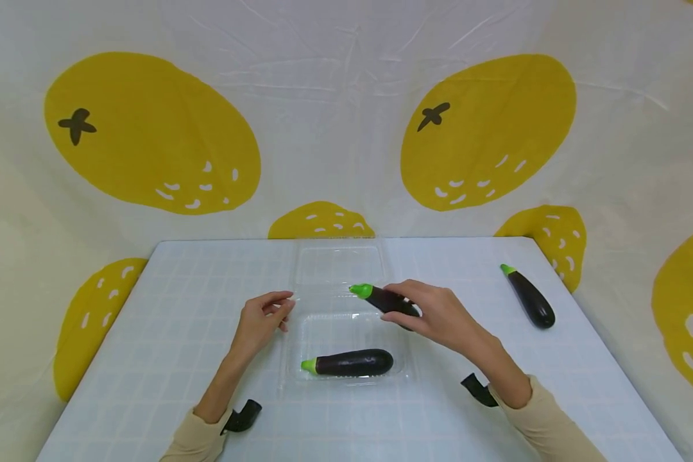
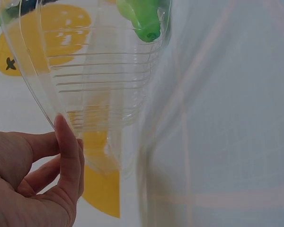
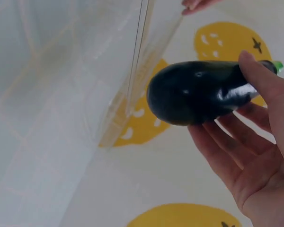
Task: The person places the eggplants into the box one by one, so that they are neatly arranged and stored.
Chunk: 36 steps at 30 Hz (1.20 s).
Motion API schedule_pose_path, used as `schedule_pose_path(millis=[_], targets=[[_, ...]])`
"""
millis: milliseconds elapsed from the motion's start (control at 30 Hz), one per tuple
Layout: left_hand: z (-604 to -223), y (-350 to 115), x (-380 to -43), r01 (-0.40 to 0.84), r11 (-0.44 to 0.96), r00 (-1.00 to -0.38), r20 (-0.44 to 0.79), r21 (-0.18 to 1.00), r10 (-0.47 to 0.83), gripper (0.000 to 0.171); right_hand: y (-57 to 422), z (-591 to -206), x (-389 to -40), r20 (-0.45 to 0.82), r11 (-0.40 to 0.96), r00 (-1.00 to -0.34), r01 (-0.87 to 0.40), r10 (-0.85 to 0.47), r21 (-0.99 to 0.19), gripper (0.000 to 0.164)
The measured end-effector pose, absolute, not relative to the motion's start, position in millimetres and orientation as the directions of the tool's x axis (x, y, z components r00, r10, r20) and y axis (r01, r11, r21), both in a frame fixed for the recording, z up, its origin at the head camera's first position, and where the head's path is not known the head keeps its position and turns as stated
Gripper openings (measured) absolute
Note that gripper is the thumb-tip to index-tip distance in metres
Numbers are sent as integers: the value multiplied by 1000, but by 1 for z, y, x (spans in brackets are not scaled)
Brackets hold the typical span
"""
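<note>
In the head view my right hand (image 1: 433, 311) grips a dark purple eggplant (image 1: 385, 300) with a green stem end, raised over the clear plastic clamshell container (image 1: 285, 359). The right wrist view shows thumb and fingers around the held eggplant (image 3: 194, 92). A second eggplant (image 1: 355, 363) lies in the container's near half, its stem end to the left. The container's lid (image 1: 337, 266) lies spread open at the back. My left hand (image 1: 260, 321) has loosely bent fingers at the container's left side; in the left wrist view its fingertips (image 2: 60, 124) come right at the clear rim.
Another eggplant (image 1: 531, 298) lies at the right of the table, tilted, its stem end pointing to the back. The table (image 1: 179, 308) has a pale gridded cover. Behind it hangs a white cloth (image 1: 329, 128) with yellow fruit prints.
</note>
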<state>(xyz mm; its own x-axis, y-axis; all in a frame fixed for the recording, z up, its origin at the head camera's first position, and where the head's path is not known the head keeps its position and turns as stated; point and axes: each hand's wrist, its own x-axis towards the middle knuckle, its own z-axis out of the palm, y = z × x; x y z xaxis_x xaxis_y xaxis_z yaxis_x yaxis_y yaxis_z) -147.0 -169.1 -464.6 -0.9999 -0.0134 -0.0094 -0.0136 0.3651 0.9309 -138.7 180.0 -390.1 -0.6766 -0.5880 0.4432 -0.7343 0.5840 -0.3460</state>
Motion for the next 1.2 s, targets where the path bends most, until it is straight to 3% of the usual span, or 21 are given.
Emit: schedule_pose_path(millis=[700,1200], targets=[[-464,-169,-146,-11,373,-1000,-5,928,-16,32,140,-401,-146,323,520,-593,-804,-738,-288,43],[-460,-169,-145,9,353,-1000,12,936,-5,30,130,-417,-147,196,529,-580,-809,-791,-258,40]])
